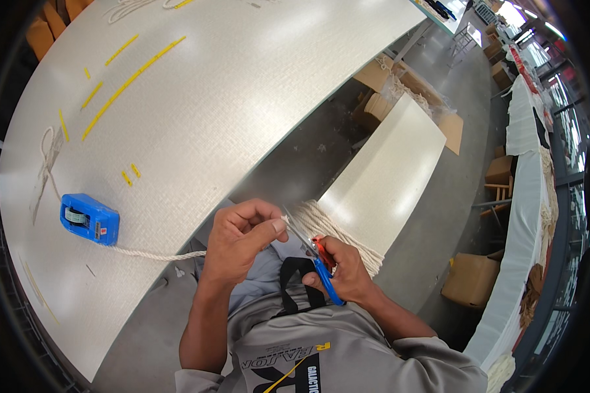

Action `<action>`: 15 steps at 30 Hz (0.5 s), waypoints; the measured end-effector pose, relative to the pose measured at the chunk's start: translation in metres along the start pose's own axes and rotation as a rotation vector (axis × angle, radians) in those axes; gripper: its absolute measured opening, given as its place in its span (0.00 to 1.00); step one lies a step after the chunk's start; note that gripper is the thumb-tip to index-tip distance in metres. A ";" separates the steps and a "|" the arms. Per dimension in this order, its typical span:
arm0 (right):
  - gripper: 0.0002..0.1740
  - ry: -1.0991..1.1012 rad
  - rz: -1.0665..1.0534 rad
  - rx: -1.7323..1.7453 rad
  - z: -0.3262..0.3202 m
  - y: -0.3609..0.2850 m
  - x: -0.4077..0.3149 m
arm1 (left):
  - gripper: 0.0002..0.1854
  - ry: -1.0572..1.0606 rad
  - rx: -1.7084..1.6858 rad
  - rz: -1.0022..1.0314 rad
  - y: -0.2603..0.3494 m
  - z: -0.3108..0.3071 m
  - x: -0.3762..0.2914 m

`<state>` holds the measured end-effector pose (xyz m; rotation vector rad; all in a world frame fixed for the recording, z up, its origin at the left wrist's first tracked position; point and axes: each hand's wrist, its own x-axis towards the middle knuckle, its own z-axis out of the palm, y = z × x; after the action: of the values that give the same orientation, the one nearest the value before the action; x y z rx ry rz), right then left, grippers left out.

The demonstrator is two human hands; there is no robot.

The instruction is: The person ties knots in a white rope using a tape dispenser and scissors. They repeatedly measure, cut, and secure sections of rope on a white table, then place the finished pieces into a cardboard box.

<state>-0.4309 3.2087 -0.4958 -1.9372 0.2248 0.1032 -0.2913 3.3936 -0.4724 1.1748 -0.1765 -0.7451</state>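
Note:
My left hand [246,236] pinches a small white end, apparently of rope, between thumb and fingertips. In my right hand [341,267] is a pair of scissors [328,282] with blue and red handles, its blades pointing up and left towards the pinched end. The blades' tips lie close to my left fingertips. A cream twisted rope [152,255] runs over the table edge towards my left forearm, which hides part of it. It passes by a blue tape dispenser [91,219] on the table. A coil of similar rope [339,233] lies behind my right hand.
Several yellow strips [128,91] lie on the large pale table [255,88]. A lower pale board [393,162] stands to the right, with an open cardboard box [423,88] beyond it. Another cardboard box [471,280] sits on the floor near a long, white-covered table [514,206].

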 end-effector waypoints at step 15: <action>0.29 0.007 0.044 0.011 0.003 0.004 -0.002 | 0.03 -0.009 0.063 -0.022 0.000 0.001 -0.001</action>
<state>-0.4339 3.2109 -0.5000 -1.9226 0.2724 0.1244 -0.2921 3.3937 -0.4717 1.2345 -0.1960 -0.7688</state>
